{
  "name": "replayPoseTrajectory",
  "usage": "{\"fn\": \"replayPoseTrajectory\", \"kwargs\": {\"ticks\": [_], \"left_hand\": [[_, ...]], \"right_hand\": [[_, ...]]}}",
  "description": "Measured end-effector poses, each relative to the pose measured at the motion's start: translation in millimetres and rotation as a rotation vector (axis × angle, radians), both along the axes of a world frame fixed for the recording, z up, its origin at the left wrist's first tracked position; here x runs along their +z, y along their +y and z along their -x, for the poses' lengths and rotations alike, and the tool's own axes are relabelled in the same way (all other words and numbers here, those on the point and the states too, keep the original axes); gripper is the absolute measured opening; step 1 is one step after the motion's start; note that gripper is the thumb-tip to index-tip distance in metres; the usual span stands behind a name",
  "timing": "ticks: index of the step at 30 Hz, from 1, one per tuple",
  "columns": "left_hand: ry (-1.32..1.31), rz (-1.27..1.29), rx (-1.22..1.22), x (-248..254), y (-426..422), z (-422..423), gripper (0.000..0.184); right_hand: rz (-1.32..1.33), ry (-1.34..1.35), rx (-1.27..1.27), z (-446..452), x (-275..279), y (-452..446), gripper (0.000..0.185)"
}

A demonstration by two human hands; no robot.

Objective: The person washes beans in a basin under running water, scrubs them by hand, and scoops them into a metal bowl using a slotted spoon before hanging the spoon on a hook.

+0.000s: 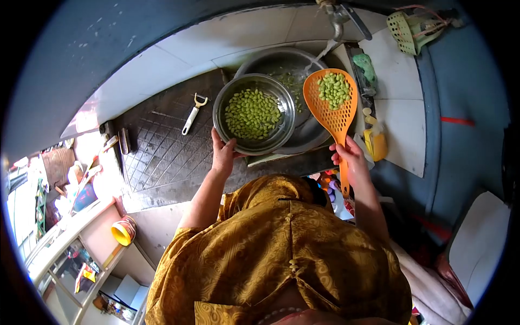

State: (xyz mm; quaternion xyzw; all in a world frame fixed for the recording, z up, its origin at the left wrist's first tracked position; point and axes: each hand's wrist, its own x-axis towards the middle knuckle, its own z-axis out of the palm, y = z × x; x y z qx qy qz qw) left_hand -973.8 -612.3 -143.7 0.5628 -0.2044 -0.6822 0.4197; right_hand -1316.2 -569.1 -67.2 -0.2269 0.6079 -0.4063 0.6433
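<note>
My left hand [223, 154] grips the lower left rim of a steel bowl [287, 127], which holds many shelled green beans [252, 114]. In my right hand [352, 157] is the handle of an orange slotted skimmer [337, 123]. A small heap of green beans [333, 90] lies in the skimmer's perforated head. Beneath both is a large grey basin [311, 135] with water and some loose beans [290, 81] in it. The steel bowl overlaps the basin's left side, and the skimmer is over its right side. Whether the bowl rests on anything is hidden.
Water runs from a tap [337, 27] into the basin. A white peeler [194, 115] lies on the dark scored counter [162, 146]. Right of the basin are a green scrubber [365, 67] and a yellow packet [376, 143]. A pale green perforated holder [402, 32] hangs at upper right.
</note>
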Motion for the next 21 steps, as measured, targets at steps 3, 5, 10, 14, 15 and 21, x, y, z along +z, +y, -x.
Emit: {"fn": "replayPoseTrajectory", "kwargs": {"ticks": [3,5,10,14,15,21], "left_hand": [[-0.007,-0.023,0.031,-7,8,2,0.060],[0.002,-0.026,0.034,-5,14,3,0.060],[0.041,-0.016,-0.015,2,18,-1,0.068],[0.028,-0.010,-0.023,-6,27,-9,0.069],[0.012,-0.003,-0.025,-8,29,-12,0.069],[-0.006,-0.030,0.083,-12,44,-24,0.063]], "right_hand": [[0.120,0.188,0.086,-31,7,10,0.037],[0.208,0.463,0.177,-51,-5,17,0.040],[0.676,1.252,0.581,-78,-8,20,0.047],[0.689,1.085,0.447,-77,-12,22,0.047],[0.656,0.997,0.380,-74,-16,22,0.046],[0.301,1.094,0.288,-27,-67,-6,0.044]]}}
